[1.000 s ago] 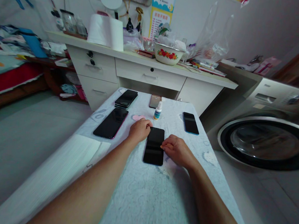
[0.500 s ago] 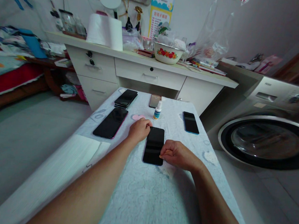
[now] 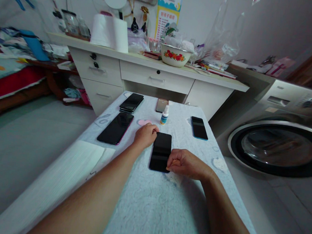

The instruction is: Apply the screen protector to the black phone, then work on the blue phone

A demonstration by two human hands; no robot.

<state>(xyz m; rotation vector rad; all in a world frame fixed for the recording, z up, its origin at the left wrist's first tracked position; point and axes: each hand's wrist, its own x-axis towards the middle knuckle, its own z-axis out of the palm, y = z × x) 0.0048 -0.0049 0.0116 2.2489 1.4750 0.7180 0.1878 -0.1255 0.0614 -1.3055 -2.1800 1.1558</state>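
Observation:
A black smartphone (image 3: 160,151) lies face up on the cloth-covered table between my hands. My left hand (image 3: 146,135) is closed at its upper left corner, thumb and fingers pressed together. Along the lower right edge of the phone, my right hand (image 3: 184,164) is curled, its fingertips against the side; whether anything small is pinched there is hidden. Just beyond the phone stands a small white spray bottle (image 3: 164,115) with a blue and yellow label. A larger dark phone (image 3: 116,128) with a pinkish edge rests to the left of my left hand.
A stack of phones (image 3: 131,103) sits at the far left of the table (image 3: 149,209). A blue-edged phone (image 3: 199,128) lies at right, and a gold-coloured one (image 3: 162,105) at the far edge. Behind is a white desk (image 3: 156,74); a washing machine (image 3: 279,140) stands at right.
My right hand has slid slightly down along the right edge of the phone, toward its lower corner. My left hand and the phone stay where they were.

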